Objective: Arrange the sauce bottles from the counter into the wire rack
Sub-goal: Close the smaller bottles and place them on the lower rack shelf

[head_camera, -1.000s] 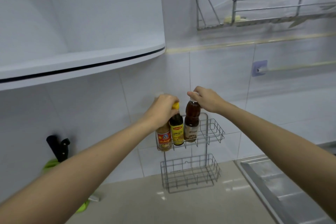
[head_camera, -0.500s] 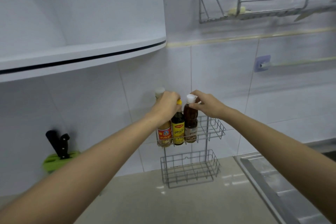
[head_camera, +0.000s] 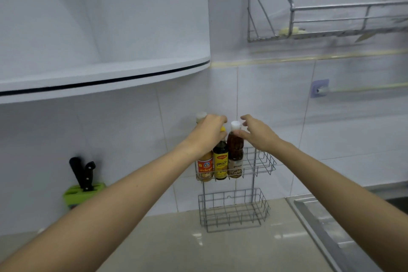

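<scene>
**Three bottles set in the upper basket, hands at the caps**

Three sauce bottles are seen standing upright, side by side and touching, at the left end of the upper basket of the wire rack: an orange bottle on the left, a dark bottle with a yellow cap in the middle, and a brown bottle with a white cap on the right. The right part of the upper basket and the whole lower basket are seen empty.

The left hand is curled over the necks of the orange and dark bottles; how firmly they are gripped cannot be told, since the fingers are hidden behind the hand. The right hand is held loosely spread beside the white cap, with the thumb tip touching the neck just below it and the other fingers apart from it.

The step in hand is judged to be the final settling of the row. No further bottle is visible on the counter, so the task is judged nearly done. What is called for next is a gentle release, so that no bottle is tipped against the low wire edge.
</scene>
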`<state>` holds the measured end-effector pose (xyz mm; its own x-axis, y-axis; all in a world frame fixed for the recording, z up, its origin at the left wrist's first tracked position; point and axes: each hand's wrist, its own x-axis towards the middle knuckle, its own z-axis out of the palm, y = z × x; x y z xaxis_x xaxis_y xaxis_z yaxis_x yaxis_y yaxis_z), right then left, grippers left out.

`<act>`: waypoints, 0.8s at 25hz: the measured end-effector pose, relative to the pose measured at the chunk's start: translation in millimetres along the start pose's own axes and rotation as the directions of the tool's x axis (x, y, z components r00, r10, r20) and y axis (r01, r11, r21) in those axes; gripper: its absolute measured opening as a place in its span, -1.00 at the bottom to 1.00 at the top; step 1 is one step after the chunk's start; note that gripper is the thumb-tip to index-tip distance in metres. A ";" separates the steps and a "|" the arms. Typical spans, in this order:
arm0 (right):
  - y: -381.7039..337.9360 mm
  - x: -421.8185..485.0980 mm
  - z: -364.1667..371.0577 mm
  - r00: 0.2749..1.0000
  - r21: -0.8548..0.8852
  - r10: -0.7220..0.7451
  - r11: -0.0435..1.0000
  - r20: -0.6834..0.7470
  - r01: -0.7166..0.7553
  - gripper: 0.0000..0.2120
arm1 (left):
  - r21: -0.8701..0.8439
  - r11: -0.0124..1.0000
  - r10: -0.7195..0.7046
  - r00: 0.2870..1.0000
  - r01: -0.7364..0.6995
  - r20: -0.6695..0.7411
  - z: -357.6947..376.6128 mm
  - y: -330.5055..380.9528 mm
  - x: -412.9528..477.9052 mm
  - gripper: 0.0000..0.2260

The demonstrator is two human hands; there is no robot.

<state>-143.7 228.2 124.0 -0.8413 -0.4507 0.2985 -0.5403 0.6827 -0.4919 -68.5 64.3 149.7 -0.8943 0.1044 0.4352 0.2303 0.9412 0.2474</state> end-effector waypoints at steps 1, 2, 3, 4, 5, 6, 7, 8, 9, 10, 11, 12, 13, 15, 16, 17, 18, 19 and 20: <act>-3.8 -10.4 -2.6 0.996 -0.016 -0.023 1.000 -0.086 0.022 -0.48 | -0.026 0.999 0.037 0.999 -0.038 -0.013 -7.2 3.2 -10.2 -0.78; -8.5 -23.6 -4.0 0.983 -0.017 -0.058 0.998 -0.177 0.056 -0.55 | -0.054 0.996 0.076 0.997 -0.076 -0.001 -14.7 5.6 -22.7 -0.82; -14.0 -39.6 -2.2 0.964 -0.012 -0.101 0.995 -0.245 0.102 -0.64 | -0.082 0.991 0.111 0.993 -0.108 0.036 -20.8 6.3 -39.3 -0.86; -20.4 -56.5 2.2 0.952 0.001 -0.139 0.990 -0.274 0.144 -0.74 | -0.115 0.986 0.133 0.987 -0.122 0.089 -25.5 5.0 -58.5 -0.88; -29.6 -75.1 11.5 0.952 0.014 -0.176 0.983 -0.250 0.186 -0.82 | -0.177 0.978 0.133 0.980 -0.106 0.150 -28.3 0.6 -82.5 -0.89; -38.6 -95.2 23.1 0.959 0.013 -0.217 0.975 -0.183 0.223 -0.87 | -0.275 0.960 0.121 0.968 -0.058 0.218 -28.6 -5.3 -107.7 -0.90; -49.8 -114.6 37.1 0.963 0.000 -0.255 0.967 -0.092 0.256 -0.88 | -0.386 0.922 0.100 0.952 0.020 0.288 -28.0 -13.1 -135.1 -0.90; -61.0 -133.3 51.8 0.958 -0.018 -0.286 0.958 0.005 0.286 -0.88 | -0.476 0.875 0.093 0.933 0.090 0.347 -26.0 -19.1 -162.4 -0.91; -70.0 -145.7 62.6 0.946 -0.044 -0.310 0.948 0.098 0.315 -0.87 | -0.536 0.831 0.098 0.912 0.146 0.399 -23.1 -24.3 -180.8 -0.91; -85.5 -161.3 82.6 0.919 -0.047 -0.343 0.933 0.196 0.358 -0.86 | -0.557 0.807 0.089 0.890 0.199 0.448 -21.1 -35.2 -211.5 -0.89; -95.0 -172.2 93.9 0.900 -0.048 -0.353 0.925 0.256 0.377 -0.85 | -0.556 0.803 0.099 0.871 0.216 0.481 -18.0 -41.9 -228.8 -0.88; -103.5 -181.3 102.2 0.885 -0.043 -0.356 0.922 0.299 0.385 -0.85 | -0.548 0.805 0.098 0.861 0.227 0.500 -16.1 -48.9 -241.3 -0.88; -117.4 -189.9 115.7 0.866 -0.023 -0.367 0.917 0.340 0.397 -0.86 | -0.547 0.795 0.061 0.864 0.261 0.500 -17.5 -60.1 -260.1 -0.88; -144.8 -204.2 136.9 0.843 0.019 -0.388 0.911 0.372 0.411 -0.86 | -0.587 0.733 -0.062 0.893 0.344 0.446 -21.5 -86.4 -291.9 -0.89; -157.0 -211.3 146.1 0.838 0.046 -0.393 0.912 0.379 0.407 -0.86 | -0.617 0.680 -0.150 0.899 0.396 0.411 -22.0 -100.6 -307.9 -0.89; -167.8 -216.9 155.2 0.832 0.070 -0.406 0.909 0.379 0.412 -0.85 | -0.628 0.638 -0.238 0.890 0.445 0.389 -21.1 -114.6 -324.2 -0.88; -180.8 -224.4 166.3 0.820 0.089 -0.425 0.901 0.382 0.425 -0.84 | -0.610 0.619 -0.314 0.868 0.494 0.385 -18.8 -128.5 -344.3 -0.84; -193.1 -232.2 177.2 0.806 0.097 -0.441 0.893 0.395 0.440 -0.81 | -0.564 0.625 -0.376 0.842 0.539 0.387 -14.1 -140.2 -365.3 -0.77; -204.3 -240.8 189.1 0.790 0.090 -0.451 0.885 0.416 0.457 -0.77 | -0.511 0.638 -0.425 0.817 0.576 0.390 -6.8 -149.9 -387.5 -0.69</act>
<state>172.6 88.6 -2.1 -0.4135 -0.9029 0.1174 -0.8612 0.3460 -0.3722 246.1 -119.5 -50.1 -0.9780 -0.1893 -0.0873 -0.1720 0.4965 0.8508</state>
